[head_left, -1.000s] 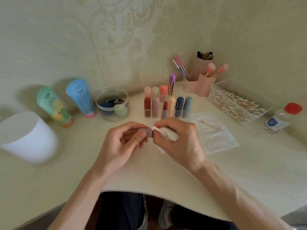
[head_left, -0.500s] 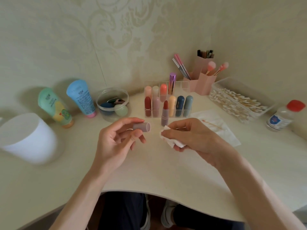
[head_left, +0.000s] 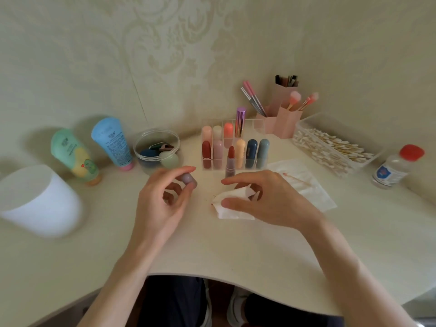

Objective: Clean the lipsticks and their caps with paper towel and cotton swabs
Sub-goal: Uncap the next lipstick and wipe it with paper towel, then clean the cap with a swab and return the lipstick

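The left hand (head_left: 162,201) pinches a mauve lipstick cap (head_left: 188,179) between thumb and fingertips, raised above the desk (head_left: 236,251) near its middle. The right hand (head_left: 266,197) lies over a folded paper towel (head_left: 232,206) just right of the cap, thumb on it and fingers loosely spread; whether it grips the towel I cannot tell. The uncapped lipstick (head_left: 230,161) stands upright just beyond the hands, in front of a clear rack (head_left: 236,166) of other lipsticks, and a used cotton swab (head_left: 297,179) lies on a flat paper sheet (head_left: 316,197) to the right.
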Tool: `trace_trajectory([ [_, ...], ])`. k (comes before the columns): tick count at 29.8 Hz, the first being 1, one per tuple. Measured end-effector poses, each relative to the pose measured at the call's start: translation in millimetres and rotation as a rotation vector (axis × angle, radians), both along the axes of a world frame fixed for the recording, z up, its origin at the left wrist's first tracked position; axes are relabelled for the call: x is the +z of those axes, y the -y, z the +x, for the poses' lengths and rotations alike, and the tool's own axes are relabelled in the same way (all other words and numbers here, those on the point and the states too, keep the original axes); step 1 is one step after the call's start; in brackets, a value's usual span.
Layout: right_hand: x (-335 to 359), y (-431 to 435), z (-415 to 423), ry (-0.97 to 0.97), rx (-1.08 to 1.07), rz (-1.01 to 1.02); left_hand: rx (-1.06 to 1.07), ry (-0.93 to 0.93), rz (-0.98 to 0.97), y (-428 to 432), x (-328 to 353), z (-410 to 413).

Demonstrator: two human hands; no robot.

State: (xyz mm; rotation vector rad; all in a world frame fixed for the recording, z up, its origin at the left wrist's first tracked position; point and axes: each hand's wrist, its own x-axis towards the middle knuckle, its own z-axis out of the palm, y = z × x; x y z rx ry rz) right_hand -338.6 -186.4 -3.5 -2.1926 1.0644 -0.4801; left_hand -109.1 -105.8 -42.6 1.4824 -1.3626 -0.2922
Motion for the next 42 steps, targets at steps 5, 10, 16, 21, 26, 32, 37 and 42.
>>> trace_trajectory([
  [5, 0, 11, -10, 0.058, -0.055, -0.024, 0.096, 0.241, 0.069, 6, -10, 0],
  [10, -1, 13, -16, 0.026, 0.011, -0.003, 0.117, 0.283, 0.089, 3, -5, -5],
  [16, -6, 3, -1, -0.062, 0.049, -0.144, 0.220, 0.316, -0.069, -3, 4, -15],
  [21, 0, 18, -19, 0.063, -0.100, -0.019, 0.075, 0.195, -0.127, -4, 17, -39],
  [26, -9, 36, -42, -0.009, -0.447, -0.111, 0.033, 0.119, -0.009, 22, 12, -60],
  [32, -7, 44, -69, -0.069, -0.683, -0.061, 0.139, 0.233, 0.060, 32, 4, -75],
  [37, -7, 46, -75, -0.093, -0.659, -0.012, 0.158, 0.236, 0.102, 38, 7, -78],
  [42, -8, 48, -79, -0.114, -0.600, 0.025, 0.163, 0.225, 0.145, 45, 5, -78],
])
